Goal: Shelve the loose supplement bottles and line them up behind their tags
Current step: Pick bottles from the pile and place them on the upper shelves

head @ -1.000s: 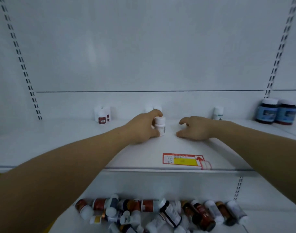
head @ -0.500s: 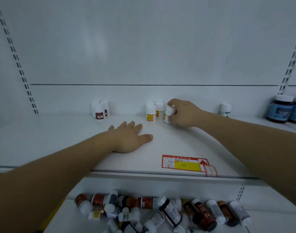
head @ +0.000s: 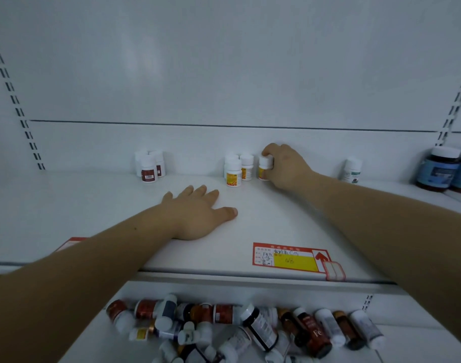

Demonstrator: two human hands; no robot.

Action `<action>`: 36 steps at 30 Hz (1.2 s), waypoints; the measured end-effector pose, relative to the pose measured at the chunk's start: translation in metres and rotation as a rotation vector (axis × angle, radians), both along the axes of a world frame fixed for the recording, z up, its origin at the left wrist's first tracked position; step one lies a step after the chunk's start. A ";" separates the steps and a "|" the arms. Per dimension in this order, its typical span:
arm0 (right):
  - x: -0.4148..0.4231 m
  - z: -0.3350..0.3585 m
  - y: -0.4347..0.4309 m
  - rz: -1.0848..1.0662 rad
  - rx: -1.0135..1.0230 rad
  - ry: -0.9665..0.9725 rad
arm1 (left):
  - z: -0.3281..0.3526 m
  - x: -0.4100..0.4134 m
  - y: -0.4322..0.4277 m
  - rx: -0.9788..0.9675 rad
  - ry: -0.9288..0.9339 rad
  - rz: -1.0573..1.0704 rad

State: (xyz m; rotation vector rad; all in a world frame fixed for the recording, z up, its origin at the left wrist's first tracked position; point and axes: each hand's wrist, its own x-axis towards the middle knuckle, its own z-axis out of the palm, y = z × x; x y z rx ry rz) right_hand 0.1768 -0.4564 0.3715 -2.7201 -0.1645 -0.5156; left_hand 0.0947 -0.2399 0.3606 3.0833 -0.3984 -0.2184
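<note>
My right hand [head: 285,166] grips a small white bottle with a yellow label [head: 264,169], standing upright at the back of the white shelf [head: 276,221], just right of a cluster of matching yellow-label bottles [head: 236,170]. My left hand [head: 198,213] rests flat on the shelf with fingers spread, holding nothing. A red and yellow price tag [head: 292,260] lies at the shelf's front edge. A heap of loose supplement bottles [head: 245,328] lies on the lower shelf.
White bottles with dark red labels [head: 149,167] stand at the back left. A single white bottle [head: 352,170] stands at the back right, and two dark jars with blue labels [head: 444,170] at the far right. Another red tag [head: 69,243] peeks out beside my left forearm.
The left hand let go of the bottle and lay flat on the shelf. The right hand took the bottle and carried it back, setting it upright beside the yellow-label cluster.
</note>
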 end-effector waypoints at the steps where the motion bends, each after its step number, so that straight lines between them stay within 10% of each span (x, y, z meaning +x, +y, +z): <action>1: 0.000 0.000 0.001 0.004 0.004 -0.005 | 0.000 0.000 0.000 -0.005 -0.001 0.001; 36: -0.121 0.029 0.134 0.274 -0.202 0.080 | 0.033 -0.111 0.108 -0.238 -0.038 0.081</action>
